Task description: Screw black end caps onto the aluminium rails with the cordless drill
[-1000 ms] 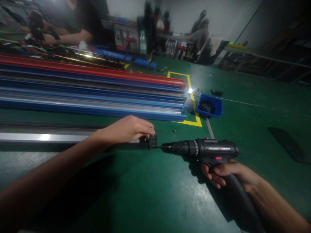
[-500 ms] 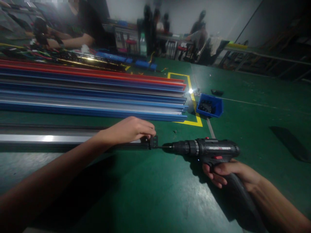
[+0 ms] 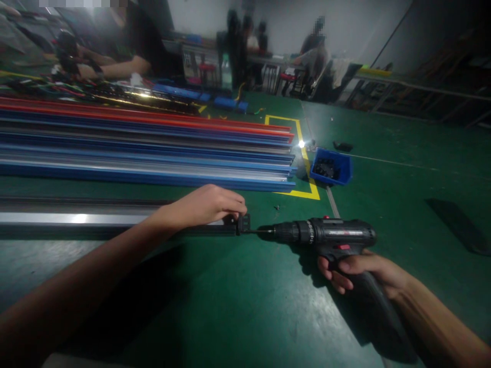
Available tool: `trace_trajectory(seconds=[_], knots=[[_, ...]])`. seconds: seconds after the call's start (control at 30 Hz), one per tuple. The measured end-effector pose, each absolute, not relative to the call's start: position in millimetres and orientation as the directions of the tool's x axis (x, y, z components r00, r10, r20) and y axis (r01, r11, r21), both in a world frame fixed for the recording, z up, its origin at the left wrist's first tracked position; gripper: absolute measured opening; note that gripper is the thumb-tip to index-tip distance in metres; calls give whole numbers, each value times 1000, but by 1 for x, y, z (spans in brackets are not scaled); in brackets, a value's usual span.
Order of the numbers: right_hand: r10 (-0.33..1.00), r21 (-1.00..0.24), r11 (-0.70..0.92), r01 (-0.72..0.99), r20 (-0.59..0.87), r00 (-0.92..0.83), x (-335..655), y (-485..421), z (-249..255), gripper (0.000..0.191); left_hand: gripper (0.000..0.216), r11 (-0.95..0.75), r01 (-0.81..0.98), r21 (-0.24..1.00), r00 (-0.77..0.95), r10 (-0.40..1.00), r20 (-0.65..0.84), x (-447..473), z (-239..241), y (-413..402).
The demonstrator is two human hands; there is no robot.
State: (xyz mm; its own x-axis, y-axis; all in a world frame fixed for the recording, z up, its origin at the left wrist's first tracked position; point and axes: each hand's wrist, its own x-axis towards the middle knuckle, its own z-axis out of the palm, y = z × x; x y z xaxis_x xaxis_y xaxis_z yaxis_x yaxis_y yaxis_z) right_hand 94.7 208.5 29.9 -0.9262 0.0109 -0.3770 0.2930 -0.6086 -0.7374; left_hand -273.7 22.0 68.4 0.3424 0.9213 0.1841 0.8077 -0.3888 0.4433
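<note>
My right hand (image 3: 364, 271) is wrapped round the grip of a black cordless drill (image 3: 337, 232), a finger at its trigger. The drill lies level and points left, its long thin bit (image 3: 255, 231) reaching a small black end bracket (image 3: 244, 224). That bracket sits at the right end of a dark metal profile with a silver strip (image 3: 76, 219). My left hand (image 3: 215, 204) rests over the profile's end, closed, fingertips gripping the bracket's top. Part of the bracket is hidden behind those fingers. A screw at the bit's tip cannot be made out.
Blue and red profiles (image 3: 192, 153) lie side by side beyond my left hand. A blue bin (image 3: 333, 168) of small black parts stands near yellow floor tape (image 3: 307, 196). A small screw (image 3: 276, 207) lies on the green floor. At the back left a person (image 3: 134, 46) handles wires.
The drill and my right hand have shifted very slightly left. My left hand stays at the bracket, almost unmoved.
</note>
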Motion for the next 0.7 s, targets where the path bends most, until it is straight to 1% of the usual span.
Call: trace_trajectory(seconds=[0.2,0.47,0.7], knots=[[4,-732,-612,300,-383,-924,95,210,31,27,20,-389,815,429,341,921,188,-274,67,22],[40,-737,-601,309,-414,-910,95,209,32,25,21,-414,808,419,358,910,209,-275,66,23],[22,-737,-598,316,-409,-912,94,209,33,23,23,-407,806,430,349,913,209,-276,65,22]])
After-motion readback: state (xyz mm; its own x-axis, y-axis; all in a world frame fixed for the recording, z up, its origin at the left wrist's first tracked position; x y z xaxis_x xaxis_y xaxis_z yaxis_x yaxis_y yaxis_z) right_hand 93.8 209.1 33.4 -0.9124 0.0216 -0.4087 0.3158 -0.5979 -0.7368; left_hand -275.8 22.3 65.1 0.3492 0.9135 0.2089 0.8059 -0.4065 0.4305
